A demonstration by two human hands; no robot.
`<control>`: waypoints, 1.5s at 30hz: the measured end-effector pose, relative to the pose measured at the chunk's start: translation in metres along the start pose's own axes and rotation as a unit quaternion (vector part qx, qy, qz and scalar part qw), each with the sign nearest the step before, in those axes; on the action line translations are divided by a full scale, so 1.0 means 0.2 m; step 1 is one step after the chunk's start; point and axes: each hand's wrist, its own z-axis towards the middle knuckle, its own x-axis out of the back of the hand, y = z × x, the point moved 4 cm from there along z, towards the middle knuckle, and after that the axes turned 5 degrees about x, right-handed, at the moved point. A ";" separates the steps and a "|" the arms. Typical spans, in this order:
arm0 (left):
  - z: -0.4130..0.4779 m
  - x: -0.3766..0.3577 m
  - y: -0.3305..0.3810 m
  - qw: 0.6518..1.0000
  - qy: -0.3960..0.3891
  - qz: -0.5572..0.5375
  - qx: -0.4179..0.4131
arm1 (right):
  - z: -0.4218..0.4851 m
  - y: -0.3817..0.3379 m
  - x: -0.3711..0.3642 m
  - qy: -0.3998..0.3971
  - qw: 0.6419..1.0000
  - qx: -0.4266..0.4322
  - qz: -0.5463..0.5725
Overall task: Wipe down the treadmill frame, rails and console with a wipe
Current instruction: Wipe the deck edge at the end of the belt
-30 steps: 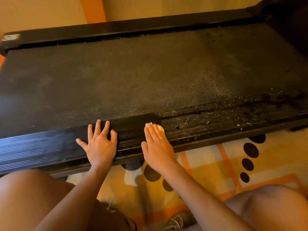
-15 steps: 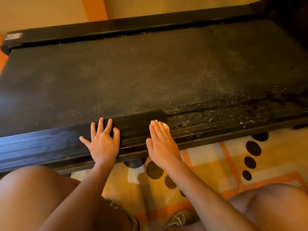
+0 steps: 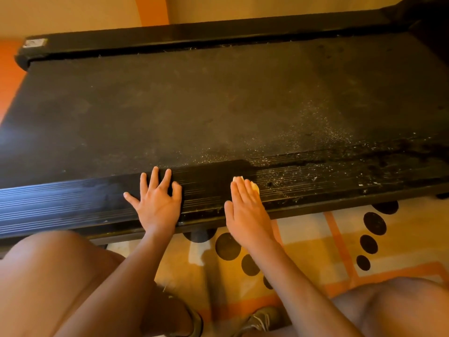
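- The treadmill (image 3: pixel 218 105) lies crosswise in the head view, with its dark belt (image 3: pixel 170 113) filling the middle.
- At the far left corner, a small pale label (image 3: pixel 35 43) sits on the end of the far rail (image 3: pixel 194 32).
- The near rail (image 3: pixel 60 205) is ribbed. Its left stretch looks dark and glossy, with light catching on the ridges.
- The left hand (image 3: pixel 158 203) lies flat on the near rail, about midway along it. The fingers are spread, the thumb points out to the left, and it holds nothing.
- Just to its right, apart from it, the right hand (image 3: pixel 245 207) also lies flat on the near rail. Its fingers are straight and held close together.
- The wipe (image 3: pixel 254 186) is under the right hand, pressed against the rail. Only a pale yellowish edge shows past the fingertips, so its shape is hard to make out.
- Right of the wipe, the near rail is covered in pale specks (image 3: pixel 303 176), which also spread up onto the near edge of the belt.
- Below the treadmill's near edge is a rug (image 3: pixel 315 239) with orange bands and black dots.
- Bare knees (image 3: pixel 48 276) fill the bottom corners, and a shoe (image 3: pixel 260 319) shows between them on the rug.
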 end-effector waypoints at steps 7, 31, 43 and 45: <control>0.01 -0.01 -0.01 1.000 0.002 0.005 0.001 | 0.20 0.07 0.05 0.029 0.999 -0.027 -0.031; 0.00 0.00 0.00 1.000 0.003 0.004 0.004 | 0.06 0.14 0.04 -0.009 0.999 0.017 -0.044; 0.00 0.00 -0.01 1.000 0.004 0.004 -0.006 | 0.37 0.23 0.14 -0.015 0.999 -0.005 -0.052; 0.00 0.00 0.00 1.000 0.005 0.003 -0.004 | 0.29 0.23 0.12 -0.004 0.999 0.001 -0.039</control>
